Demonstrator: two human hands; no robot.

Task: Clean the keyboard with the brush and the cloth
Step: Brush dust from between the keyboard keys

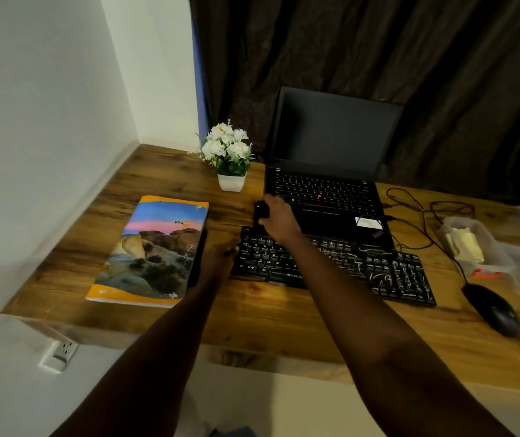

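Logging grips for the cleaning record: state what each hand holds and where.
Right hand grips a small black object, likely the brush, around its right side. Left hand holds the keyboard by its left end.

- My left arm reaches forward; my left hand [221, 255] sits low and blurred, and I cannot tell how its fingers lie.
- My right arm stretches further ahead; my right hand [279, 220] is knuckles up, fingers curled round a small black object [261, 210].

light: dim, warm, brightest on worktop [252, 313] centre | shadows: curtain [378, 58] nearly black | blur: keyboard [347, 263] legends, mouse [493, 309] smeared | distortion: wide-angle bending at edges
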